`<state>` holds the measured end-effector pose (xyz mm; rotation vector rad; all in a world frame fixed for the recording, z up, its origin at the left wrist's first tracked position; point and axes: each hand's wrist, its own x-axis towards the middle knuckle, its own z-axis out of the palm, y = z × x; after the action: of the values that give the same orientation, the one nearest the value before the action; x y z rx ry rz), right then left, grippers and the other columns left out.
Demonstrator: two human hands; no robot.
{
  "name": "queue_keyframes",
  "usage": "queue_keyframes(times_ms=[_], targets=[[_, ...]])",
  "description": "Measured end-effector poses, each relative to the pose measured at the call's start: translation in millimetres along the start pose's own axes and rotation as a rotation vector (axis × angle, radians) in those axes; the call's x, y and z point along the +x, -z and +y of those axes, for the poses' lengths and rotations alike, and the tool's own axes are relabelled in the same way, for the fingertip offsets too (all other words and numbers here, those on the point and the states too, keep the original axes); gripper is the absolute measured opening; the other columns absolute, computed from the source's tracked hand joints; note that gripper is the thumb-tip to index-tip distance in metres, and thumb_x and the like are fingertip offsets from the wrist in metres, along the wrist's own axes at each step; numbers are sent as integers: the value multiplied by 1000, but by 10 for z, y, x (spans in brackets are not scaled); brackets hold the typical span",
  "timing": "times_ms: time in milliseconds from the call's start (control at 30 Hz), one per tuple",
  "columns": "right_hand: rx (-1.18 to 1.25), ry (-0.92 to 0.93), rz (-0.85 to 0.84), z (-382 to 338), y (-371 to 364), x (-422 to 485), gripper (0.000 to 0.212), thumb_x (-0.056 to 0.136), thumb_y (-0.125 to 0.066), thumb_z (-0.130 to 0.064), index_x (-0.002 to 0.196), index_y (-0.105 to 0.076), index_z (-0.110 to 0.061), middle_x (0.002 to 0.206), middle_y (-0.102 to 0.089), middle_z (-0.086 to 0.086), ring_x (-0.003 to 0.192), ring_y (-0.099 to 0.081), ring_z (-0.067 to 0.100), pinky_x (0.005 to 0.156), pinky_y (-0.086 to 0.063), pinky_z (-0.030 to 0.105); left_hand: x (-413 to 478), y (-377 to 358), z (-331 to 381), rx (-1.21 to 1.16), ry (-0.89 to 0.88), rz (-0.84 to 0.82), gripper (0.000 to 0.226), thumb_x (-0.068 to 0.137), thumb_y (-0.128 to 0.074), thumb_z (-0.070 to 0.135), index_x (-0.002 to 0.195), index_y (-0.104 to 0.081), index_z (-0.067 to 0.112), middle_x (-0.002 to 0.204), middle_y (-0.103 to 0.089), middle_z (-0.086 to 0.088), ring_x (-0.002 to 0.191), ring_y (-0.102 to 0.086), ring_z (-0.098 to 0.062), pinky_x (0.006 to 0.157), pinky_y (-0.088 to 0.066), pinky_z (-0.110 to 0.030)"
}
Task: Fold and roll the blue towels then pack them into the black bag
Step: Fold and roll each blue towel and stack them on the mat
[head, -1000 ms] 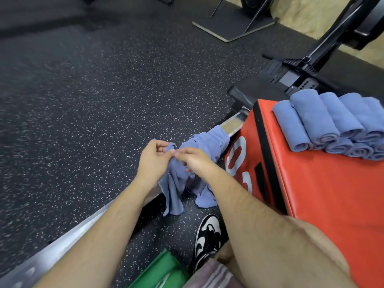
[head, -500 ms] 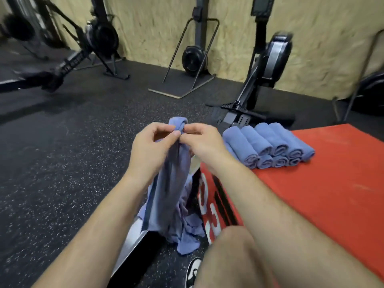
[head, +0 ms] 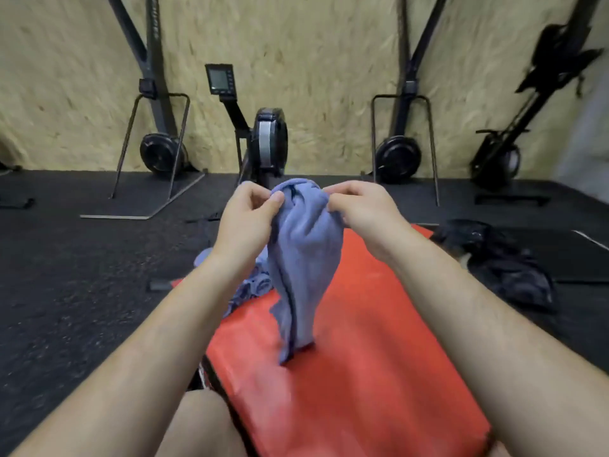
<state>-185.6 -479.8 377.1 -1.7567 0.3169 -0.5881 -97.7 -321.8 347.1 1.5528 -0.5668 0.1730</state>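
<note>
**Towel held up by its top edge over the red mat**

From the head camera, the person holds a blue towel (head: 304, 258) up in front of them, above the red mat (head: 362, 374). The left hand (head: 245, 222) pinches the top edge between thumb and fingers, and the right hand (head: 359, 209) pinches the same edge just beside it. Held this way the cloth hangs straight, its lower end touching the mat, likely so the corners can be found before it is spread for folding.

At the mat's far left corner, behind the left wrist, lie rolled towels (head: 252, 286), mostly hidden, so their number cannot be told. Just off the mat's far right side a black bag (head: 494, 258) lies slumped on the floor; whether it is open is hard to make out. Motion blur softens the towel's hem and the rowing machine (head: 263, 140) beyond the mat.
</note>
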Motion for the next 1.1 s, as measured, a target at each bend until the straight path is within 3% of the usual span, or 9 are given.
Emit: queue_keyframes(times_ms=[167, 300, 367, 500, 533, 600, 733, 967, 1100], targets=[[-137, -204, 138, 1007, 880, -235, 24, 73, -60, -6, 88, -76, -15, 83, -74, -1, 74, -63, 13, 67, -53, 33, -261, -678, -658, 35, 172, -29, 20, 95, -61, 29, 78, -49, 27, 69, -44, 2, 63, -41, -16, 59, -36, -32], [-222, -427, 229, 1888, 1255, -531, 20, 74, -66, -8, 91, -71, -18, 78, -72, 7, 67, -63, 20, 69, -59, 42, -656, -1052, -1284, 137, 330, -134, 18, 97, -63, 21, 84, -51, 19, 70, -49, -1, 64, -49, -18, 56, -51, -37], [-271, -521, 225, 2264, 1312, -676, 23, 74, -66, -9, 95, -67, -18, 78, -71, 6, 66, -64, 21, 68, -57, 39, -873, -1176, -1596, 252, 405, -187, 23, 93, -66, 22, 77, -51, 20, 67, -53, -1, 65, -52, -19, 65, -53, -43], [-448, -643, 216, 2574, 1389, -930, 22, 86, -57, -10, 105, -67, -9, 105, -70, 15, 104, -68, 31, 88, -53, 35, -1158, -1206, -1964, 360, 520, -218, 29, 92, -65, 21, 69, -48, 19, 61, -53, -3, 61, -52, -21, 59, -41, -34], [-534, -682, 164, 2598, 1412, -971, 14, 88, -57, -11, 96, -68, -9, 100, -69, 17, 102, -67, 32, 82, -52, 32, -1177, -1191, -2021, 358, 536, -220, 29, 93, -65, 22, 69, -49, 18, 60, -53, -4, 61, -51, -21, 57, -39, -33], [-560, -734, 73, 2606, 1388, -1021, 21, 86, -62, -25, 69, -60, -14, 68, -62, 11, 65, -63, 29, 58, -45, 28, -1175, -1151, -2069, 351, 560, -212, 26, 93, -64, 23, 72, -50, 17, 59, -54, -6, 60, -52, -22, 54, -38, -32], [-466, -704, -35, 2632, 1251, -981, 44, 85, -69, -30, 50, -45, -18, 46, -46, -2, 45, -39, 15, 47, -31, 27, -1083, -1069, -2028, 373, 541, -180, 19, 94, -64, 23, 80, -54, 15, 65, -55, -6, 58, -51, -21, 51, -38, -30], [-646, -619, -334, 2649, 1034, -940, 30, 86, -67, -20, 60, -54, -16, 65, -54, 3, 67, -45, 16, 65, -40, 29, -977, -832, -1987, 371, 537, -136, 20, 95, -63, 20, 80, -51, 15, 65, -51, -5, 56, -47, -21, 39, -34, -23], [-654, -528, -288, 2688, 895, -944, 31, 91, -60, -19, 62, -48, -18, 65, -54, 0, 64, -48, 16, 61, -41, 30, -988, -706, -2025, 350, 534, -136, 23, 96, -63, 18, 78, -49, 15, 64, -50, -6, 54, -45, -21, 36, -34, -21]])
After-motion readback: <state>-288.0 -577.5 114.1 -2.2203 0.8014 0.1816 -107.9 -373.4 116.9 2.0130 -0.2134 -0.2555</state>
